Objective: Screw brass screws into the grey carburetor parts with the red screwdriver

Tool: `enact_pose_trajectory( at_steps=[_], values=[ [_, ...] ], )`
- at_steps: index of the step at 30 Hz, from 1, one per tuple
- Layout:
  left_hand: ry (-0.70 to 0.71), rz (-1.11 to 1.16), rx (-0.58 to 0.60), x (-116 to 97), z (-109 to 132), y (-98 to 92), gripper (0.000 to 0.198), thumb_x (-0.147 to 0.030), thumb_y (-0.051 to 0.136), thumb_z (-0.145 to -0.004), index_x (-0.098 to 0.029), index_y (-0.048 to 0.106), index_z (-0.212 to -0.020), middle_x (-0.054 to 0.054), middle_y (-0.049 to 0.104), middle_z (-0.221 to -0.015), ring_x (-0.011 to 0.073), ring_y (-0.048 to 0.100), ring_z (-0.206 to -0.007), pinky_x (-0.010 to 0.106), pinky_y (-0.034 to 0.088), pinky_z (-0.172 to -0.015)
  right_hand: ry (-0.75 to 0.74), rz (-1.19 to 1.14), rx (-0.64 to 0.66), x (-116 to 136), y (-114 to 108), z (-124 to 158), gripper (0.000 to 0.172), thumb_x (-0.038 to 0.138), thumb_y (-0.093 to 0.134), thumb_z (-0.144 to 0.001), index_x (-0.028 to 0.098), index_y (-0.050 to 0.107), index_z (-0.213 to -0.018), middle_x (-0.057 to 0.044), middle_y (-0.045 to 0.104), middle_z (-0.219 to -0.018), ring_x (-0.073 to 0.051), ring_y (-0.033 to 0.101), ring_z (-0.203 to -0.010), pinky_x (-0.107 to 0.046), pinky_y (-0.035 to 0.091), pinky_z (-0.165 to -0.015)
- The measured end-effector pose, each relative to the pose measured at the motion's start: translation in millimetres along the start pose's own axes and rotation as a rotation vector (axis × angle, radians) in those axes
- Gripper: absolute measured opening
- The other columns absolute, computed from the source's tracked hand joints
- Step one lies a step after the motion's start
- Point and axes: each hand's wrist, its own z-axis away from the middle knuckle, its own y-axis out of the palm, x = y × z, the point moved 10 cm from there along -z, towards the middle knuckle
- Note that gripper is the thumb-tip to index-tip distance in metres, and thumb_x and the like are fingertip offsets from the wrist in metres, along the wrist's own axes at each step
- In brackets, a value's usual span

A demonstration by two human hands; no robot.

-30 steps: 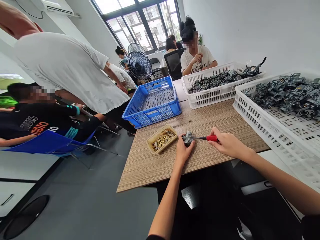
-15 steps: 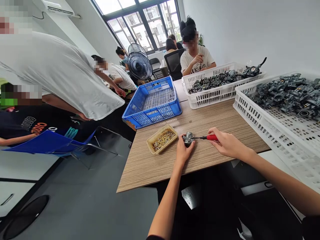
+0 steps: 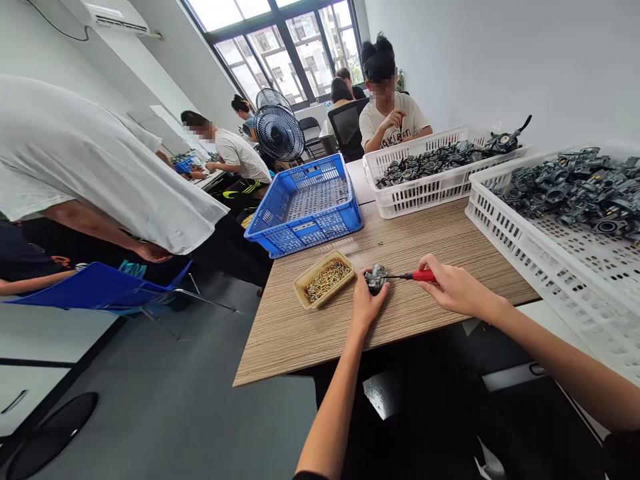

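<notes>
A grey metal carburetor body (image 3: 376, 276) is gripped by my left hand (image 3: 367, 303) just above the wooden table. My right hand (image 3: 453, 287) is closed round the red handle of a screwdriver (image 3: 420, 275). The dark shaft points left and its tip meets the right side of the carburetor body; the exact contact point is too small to make out. Left of my left hand stands a small tan tray (image 3: 311, 303) holding many brass-coloured, screw-like pieces.
A blue plastic crate (image 3: 305, 230) sits at the table's far left. Two white crates, one at the back (image 3: 425, 200) and one at the right (image 3: 530, 247), hold piles of similar metal parts. A co-worker (image 3: 395, 120) sits opposite; another person (image 3: 100, 160) stands at left.
The standing person at left has shifted left and leans lower. My hands, the screwdriver and the carburetor body look nearly unchanged.
</notes>
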Motion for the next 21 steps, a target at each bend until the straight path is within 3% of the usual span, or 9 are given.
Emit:
enact_pose_trajectory(
  at_steps=[5, 11, 16, 21],
  values=[
    [0.004, -0.001, 0.01, 0.0, 0.0, 0.7, 0.049, -0.043, 0.073, -0.088, -0.023, 0.051, -0.128, 0.01, 0.07, -0.118, 0.0268, 0.069, -0.108, 0.041, 0.053, -0.099, 0.057, -0.011, 0.018, -7.6, 1.3, -1.6, 0.014, 0.038, 0.049, -0.11, 0.025, 0.046, -0.112, -0.008, 0.079, -0.1, -0.03, 0.077, -0.086, -0.032, 0.046, -0.071],
    [0.011, -0.003, 0.007, -0.4, -0.5, 0.3, 0.049, -0.044, 0.072, -0.088, -0.023, 0.05, -0.127, 0.01, 0.07, -0.117, 0.0272, 0.069, -0.108, 0.042, 0.053, -0.1, -0.027, -0.067, -0.008, -3.3, 0.3, -0.9, 0.021, 0.031, 0.053, -0.106, 0.025, 0.045, -0.125, -0.009, 0.078, -0.11, -0.03, 0.077, -0.096, -0.034, 0.05, -0.08],
    [0.016, 0.004, 0.003, -1.5, -0.3, -0.1, 0.049, -0.044, 0.073, -0.088, -0.023, 0.05, -0.127, 0.01, 0.07, -0.116, 0.0268, 0.069, -0.107, 0.041, 0.052, -0.099, -0.014, -0.05, 0.006, -6.7, 2.5, -1.9, 0.012, 0.032, 0.051, -0.108, 0.025, 0.047, -0.117, -0.007, 0.077, -0.101, -0.028, 0.076, -0.087, -0.032, 0.047, -0.073],
    [0.029, 0.012, -0.001, -3.9, 0.3, -0.7, 0.047, -0.041, 0.073, -0.089, -0.023, 0.05, -0.126, 0.009, 0.07, -0.115, 0.0252, 0.068, -0.105, 0.04, 0.052, -0.098, 0.014, -0.022, -0.004, -11.0, 2.6, -2.8, 0.017, 0.039, 0.053, -0.109, 0.025, 0.047, -0.116, -0.007, 0.077, -0.097, -0.029, 0.075, -0.083, -0.031, 0.044, -0.07]
  ],
)
